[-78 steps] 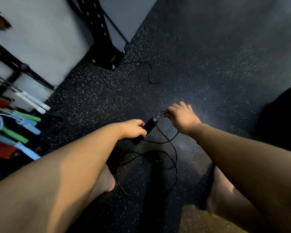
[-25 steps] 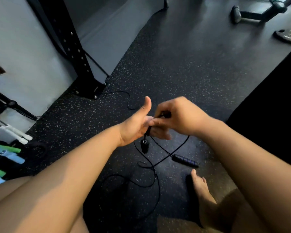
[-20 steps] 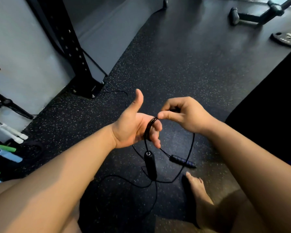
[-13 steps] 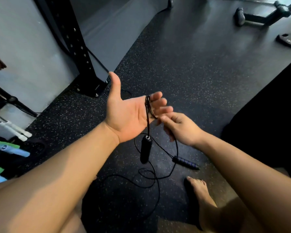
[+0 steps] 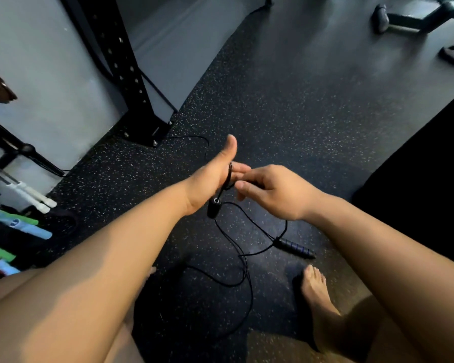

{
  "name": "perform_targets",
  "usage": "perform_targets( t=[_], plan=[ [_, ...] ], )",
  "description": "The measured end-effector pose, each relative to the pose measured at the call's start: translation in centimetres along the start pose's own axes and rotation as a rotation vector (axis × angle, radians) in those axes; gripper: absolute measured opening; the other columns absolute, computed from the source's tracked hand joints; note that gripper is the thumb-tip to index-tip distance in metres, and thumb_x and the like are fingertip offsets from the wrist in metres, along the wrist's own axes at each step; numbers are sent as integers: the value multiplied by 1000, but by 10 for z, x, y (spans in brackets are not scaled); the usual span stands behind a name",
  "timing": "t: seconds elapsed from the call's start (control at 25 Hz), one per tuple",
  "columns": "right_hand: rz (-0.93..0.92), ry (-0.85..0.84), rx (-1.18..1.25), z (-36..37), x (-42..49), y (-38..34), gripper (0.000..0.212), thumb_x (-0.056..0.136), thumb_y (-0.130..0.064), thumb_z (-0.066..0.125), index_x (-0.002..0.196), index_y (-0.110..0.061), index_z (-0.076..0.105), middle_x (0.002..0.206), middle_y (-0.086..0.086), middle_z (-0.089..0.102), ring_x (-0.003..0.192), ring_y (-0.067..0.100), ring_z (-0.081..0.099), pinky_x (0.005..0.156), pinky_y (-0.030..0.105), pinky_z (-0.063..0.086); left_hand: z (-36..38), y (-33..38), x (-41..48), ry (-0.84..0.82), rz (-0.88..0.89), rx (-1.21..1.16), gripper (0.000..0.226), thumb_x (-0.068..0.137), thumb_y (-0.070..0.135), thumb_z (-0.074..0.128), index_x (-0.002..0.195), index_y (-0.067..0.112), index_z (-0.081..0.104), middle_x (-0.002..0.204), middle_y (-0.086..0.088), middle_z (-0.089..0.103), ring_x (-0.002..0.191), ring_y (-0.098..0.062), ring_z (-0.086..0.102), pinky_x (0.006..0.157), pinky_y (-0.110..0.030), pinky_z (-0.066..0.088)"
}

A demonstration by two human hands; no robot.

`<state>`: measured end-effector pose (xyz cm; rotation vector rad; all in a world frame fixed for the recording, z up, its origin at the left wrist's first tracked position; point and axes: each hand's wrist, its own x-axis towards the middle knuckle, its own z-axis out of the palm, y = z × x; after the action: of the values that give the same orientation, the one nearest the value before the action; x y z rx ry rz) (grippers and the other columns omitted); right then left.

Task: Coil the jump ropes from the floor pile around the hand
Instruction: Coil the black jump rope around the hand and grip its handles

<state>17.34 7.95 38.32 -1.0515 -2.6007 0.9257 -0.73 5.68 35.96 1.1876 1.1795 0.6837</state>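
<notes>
Standing thumb-up with its fingers held straight, the left hand (image 5: 207, 180) carries turns of the thin black jump rope (image 5: 227, 180) across its palm. One black handle (image 5: 213, 208) dangles just below the heel of that hand. The right hand (image 5: 275, 192), just beside it, pinches the cord between curled fingers and thumb. The cord drops to the speckled floor (image 5: 286, 106), loops loosely, and ends at a second handle (image 5: 294, 248) lying near a bare foot (image 5: 317, 292). Coloured handles (image 5: 16, 226) lie far left.
</notes>
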Motion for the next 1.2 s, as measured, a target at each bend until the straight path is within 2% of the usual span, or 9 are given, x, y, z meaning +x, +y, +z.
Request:
perform_targets(
  t=[0.12,0.16,0.28,0.4,0.6,0.8,1.0,1.12,1.2],
  plan=[
    [-36,38,-57,-7,1,9,30,99,-40,57,83,-20,72,62,-15,65,58,1,59,56,18,40,12,3,-11,-148,-61,84,111,81,81,-1,120,2,66,122,-22,71,113,-20,69,101,-23,45],
    [-41,56,-75,-9,0,13,29,98,-43,60,83,-21,72,64,-13,65,59,2,59,57,19,41,14,6,-13,-184,-75,82,113,79,84,-5,117,5,66,116,-22,71,109,-23,70,101,-23,45],
    [-57,111,48,-15,-1,20,24,91,-40,69,83,-18,71,66,-10,66,58,7,56,57,20,41,12,9,-15,-261,-114,56,117,61,103,11,102,6,63,84,-10,72,99,-33,71,113,-41,33],
    [-28,210,292,-17,-1,27,27,84,-32,79,82,-13,60,63,-7,52,55,8,42,52,25,36,12,14,-16,-242,-105,-3,95,70,92,9,77,10,56,59,-7,62,80,-36,71,109,-50,40],
    [65,265,452,-1,7,39,21,100,-28,58,86,-14,58,65,10,48,53,21,45,47,39,44,7,20,-16,-145,-37,-364,88,70,95,9,67,17,50,56,1,44,65,-29,60,115,-57,33],
    [171,154,466,33,7,39,27,108,-26,38,91,-17,57,65,11,61,55,22,59,58,34,49,1,14,-16,-38,50,-695,94,70,99,17,76,14,55,68,-2,53,77,-29,62,96,-42,40],
    [206,86,404,39,10,32,30,109,-25,35,101,-12,61,59,10,52,54,21,53,58,35,48,-1,19,-18,32,202,-901,105,72,98,25,103,3,61,100,-16,69,110,-37,65,108,-45,49],
    [241,-42,340,43,9,26,32,108,-26,37,99,-9,63,60,4,53,56,18,53,62,42,50,-4,19,-16,150,277,-963,119,77,95,25,128,-10,52,116,-23,68,123,-35,64,114,-50,44],
    [238,-97,273,41,7,21,34,107,-28,40,98,-8,65,58,-5,51,50,7,50,60,36,47,-7,16,-12,257,272,-867,127,77,94,21,144,-12,39,125,-24,68,126,-35,63,118,-50,38]
  ],
)
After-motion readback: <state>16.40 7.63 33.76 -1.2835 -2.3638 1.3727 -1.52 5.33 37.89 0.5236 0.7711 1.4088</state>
